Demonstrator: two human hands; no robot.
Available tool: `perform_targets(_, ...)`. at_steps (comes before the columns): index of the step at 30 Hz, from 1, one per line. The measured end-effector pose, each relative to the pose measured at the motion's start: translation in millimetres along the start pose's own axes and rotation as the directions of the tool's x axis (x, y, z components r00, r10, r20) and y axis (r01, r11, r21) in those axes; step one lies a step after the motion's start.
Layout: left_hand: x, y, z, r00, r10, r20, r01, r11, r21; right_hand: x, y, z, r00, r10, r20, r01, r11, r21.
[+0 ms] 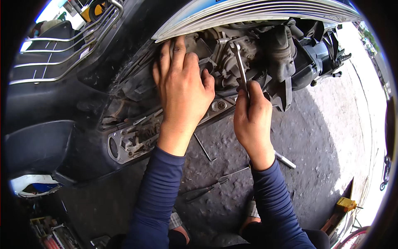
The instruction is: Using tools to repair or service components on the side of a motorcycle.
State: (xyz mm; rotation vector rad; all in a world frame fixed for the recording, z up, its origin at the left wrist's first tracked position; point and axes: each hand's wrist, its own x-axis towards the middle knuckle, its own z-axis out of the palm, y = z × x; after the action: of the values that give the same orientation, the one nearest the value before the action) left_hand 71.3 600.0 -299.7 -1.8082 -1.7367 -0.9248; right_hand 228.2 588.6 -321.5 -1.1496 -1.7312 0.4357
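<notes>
My left hand (182, 87) rests over the uncovered side of a motor scooter (54, 103), fingers stretched out, slightly bent and apart, tips at the lower edge of a white-blue striped panel (215, 10); what they touch there is partly hidden. My right hand (253, 124) is closed round a silver wrench (240, 62). The wrench's upper end lies against the dark, dirty engine parts (244, 52), left of a thick black rubber duct (280, 54). A metal footboard frame (120, 147) runs below both hands.
Several loose tools, among them a bent rod (203, 147), pliers (199, 193) and a metal bar (286, 159), lie on the dark pavement (298, 133). A toolbox (49, 230) sits lower left, a yellow object (346, 203) lower right. A chrome rack (62, 62) is upper left.
</notes>
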Motion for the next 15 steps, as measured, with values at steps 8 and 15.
perform_targets(8, 4.2, 2.6, 1.2, 0.996, 0.043, -0.074, -0.051, 0.993, -0.108, 0.9, -2.2, 11.0, 0.989, 0.149, -0.013, -0.137, 0.939, 0.314)
perform_targets(15, 4.6, 9.9, 6.2, 0.990, -0.004, -0.140, 0.009, 0.999, 0.036, -1.4, 0.4, 18.4, 0.982, 0.187, 0.035, -0.185, 0.898, 0.399)
